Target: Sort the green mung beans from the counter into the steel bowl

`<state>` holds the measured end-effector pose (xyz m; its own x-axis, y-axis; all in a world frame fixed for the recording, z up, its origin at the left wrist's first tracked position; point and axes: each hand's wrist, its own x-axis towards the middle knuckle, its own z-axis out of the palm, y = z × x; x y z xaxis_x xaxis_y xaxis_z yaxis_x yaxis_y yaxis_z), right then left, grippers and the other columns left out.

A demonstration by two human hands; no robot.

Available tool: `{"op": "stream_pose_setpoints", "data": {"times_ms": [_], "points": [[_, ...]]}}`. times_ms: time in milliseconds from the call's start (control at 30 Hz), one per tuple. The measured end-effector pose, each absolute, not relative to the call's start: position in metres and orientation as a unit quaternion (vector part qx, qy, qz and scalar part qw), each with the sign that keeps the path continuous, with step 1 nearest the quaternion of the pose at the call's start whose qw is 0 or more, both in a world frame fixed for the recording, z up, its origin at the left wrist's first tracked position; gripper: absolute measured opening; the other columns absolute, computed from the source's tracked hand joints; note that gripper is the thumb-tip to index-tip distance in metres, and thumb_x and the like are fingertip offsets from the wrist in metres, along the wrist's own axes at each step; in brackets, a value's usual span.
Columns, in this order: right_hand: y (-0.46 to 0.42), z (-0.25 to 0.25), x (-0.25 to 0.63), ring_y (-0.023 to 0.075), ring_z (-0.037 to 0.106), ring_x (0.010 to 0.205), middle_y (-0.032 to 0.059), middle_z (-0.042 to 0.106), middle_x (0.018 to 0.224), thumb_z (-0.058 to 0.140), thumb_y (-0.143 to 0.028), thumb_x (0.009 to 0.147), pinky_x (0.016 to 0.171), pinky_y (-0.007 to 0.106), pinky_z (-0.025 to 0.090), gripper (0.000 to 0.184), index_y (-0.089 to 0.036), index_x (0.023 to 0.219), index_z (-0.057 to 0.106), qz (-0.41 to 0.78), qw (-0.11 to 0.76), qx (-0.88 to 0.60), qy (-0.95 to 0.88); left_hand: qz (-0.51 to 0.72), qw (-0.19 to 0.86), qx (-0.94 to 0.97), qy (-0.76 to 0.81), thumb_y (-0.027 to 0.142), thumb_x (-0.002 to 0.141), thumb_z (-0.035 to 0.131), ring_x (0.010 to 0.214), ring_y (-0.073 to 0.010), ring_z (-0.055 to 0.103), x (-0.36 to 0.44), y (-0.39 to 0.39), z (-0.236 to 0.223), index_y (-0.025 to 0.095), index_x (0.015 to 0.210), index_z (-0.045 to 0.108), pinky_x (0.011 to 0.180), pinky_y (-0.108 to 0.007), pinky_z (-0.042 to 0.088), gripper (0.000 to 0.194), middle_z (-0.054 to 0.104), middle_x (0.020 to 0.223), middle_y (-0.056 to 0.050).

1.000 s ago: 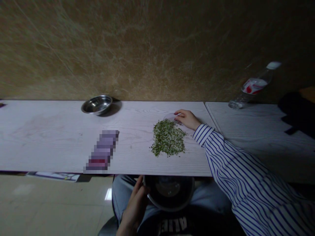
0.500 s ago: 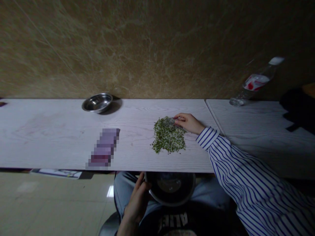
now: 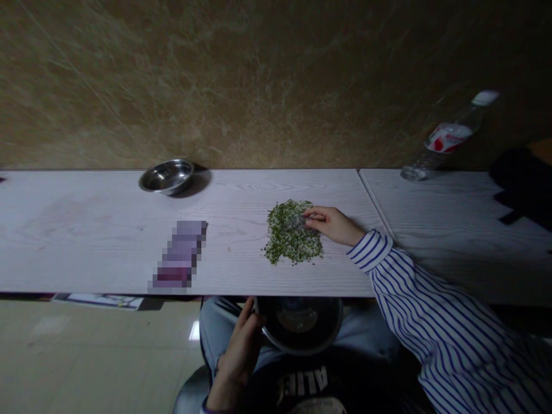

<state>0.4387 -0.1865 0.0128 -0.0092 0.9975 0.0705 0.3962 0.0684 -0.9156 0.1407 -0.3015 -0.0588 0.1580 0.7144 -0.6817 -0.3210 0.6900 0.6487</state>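
A pile of small green bits [image 3: 291,233] lies on the pale wooden table [image 3: 86,230]. My right hand [image 3: 334,224], in a blue-striped sleeve, rests at the pile's right edge. Its fingers are pinched on a small clear piece that I cannot make out well, pressed into the bits. Below the table's near edge, my left hand [image 3: 239,351] grips the rim of a dark metal bowl [image 3: 297,325] held on my lap. The bowl sits straight under the pile.
An empty steel bowl [image 3: 166,176] stands at the table's back by the brown wall. A pixelated flat object [image 3: 179,256] lies left of the pile. A plastic bottle [image 3: 448,138] leans at the back right, next to a dark object [image 3: 521,178]. A paper [image 3: 101,300] lies on the floor.
My right hand has slid from the pile's far side toward me and into the bits, dragging the clear piece. The pile has bunched closer to the near edge. The left hand keeps the bowl still.
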Motion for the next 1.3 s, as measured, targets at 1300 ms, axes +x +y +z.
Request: {"op": "stream_pose_setpoints", "data": {"times_ms": [1300], "points": [[-0.277, 0.018, 0.427, 0.0219, 0.076, 0.087, 0.0061, 0.08, 0.096, 0.06, -0.03, 0.089, 0.08, 0.034, 0.062, 0.023, -0.021, 0.103, 0.076, 0.259, 0.4, -0.598, -0.645, 0.329, 0.751, 0.188, 0.541, 0.025, 0.058, 0.072, 0.084, -0.0263, 0.065, 0.147, -0.303, -0.043, 0.019, 0.129, 0.058, 0.065, -0.034, 0.05, 0.073, 0.074, 0.102, -0.008]]}}
